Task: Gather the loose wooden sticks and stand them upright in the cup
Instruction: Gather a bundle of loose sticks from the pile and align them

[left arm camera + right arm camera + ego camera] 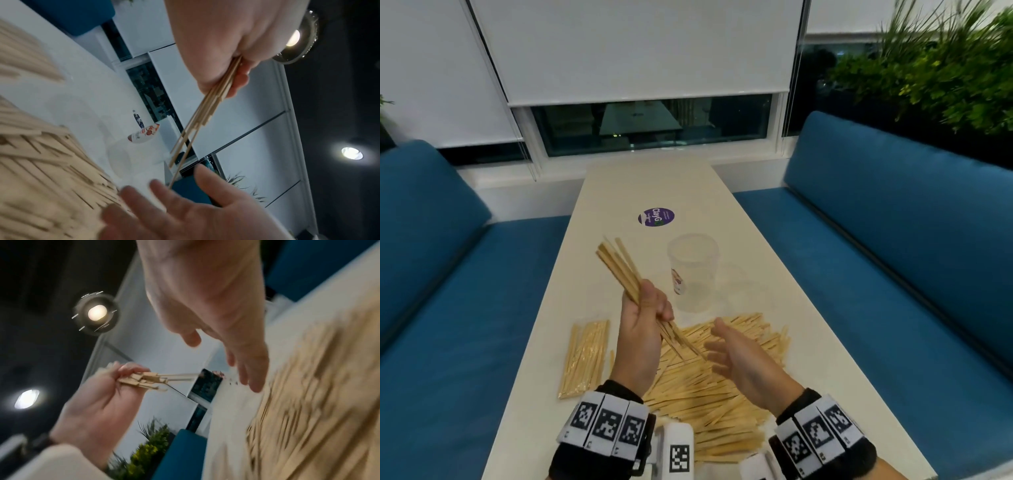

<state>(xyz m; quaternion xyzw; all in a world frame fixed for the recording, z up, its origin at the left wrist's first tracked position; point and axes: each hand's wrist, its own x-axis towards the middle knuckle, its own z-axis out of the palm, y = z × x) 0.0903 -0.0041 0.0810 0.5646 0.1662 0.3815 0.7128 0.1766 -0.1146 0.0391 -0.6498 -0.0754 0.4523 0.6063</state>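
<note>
My left hand [649, 308] grips a bundle of thin wooden sticks [619, 265], raised above the table and slanting up to the far left. In the left wrist view the bundle [205, 110] fans out below the left hand's curled fingers [236, 81]. My right hand [726, 346] hovers open, holding nothing, just right of the bundle's lower ends and over a large loose pile of sticks [722, 394]. A clear plastic cup [693, 270] stands upright and empty beyond the hands. The right wrist view is blurred and shows the right hand [246, 369] spread above the pile [318, 394].
A narrow white table [640, 185] runs away from me between two blue benches [893, 274]. A wrapped packet of sticks [585, 356] lies at the left of the pile. A purple round sticker [656, 217] sits beyond the cup. A window and plants stand at the back.
</note>
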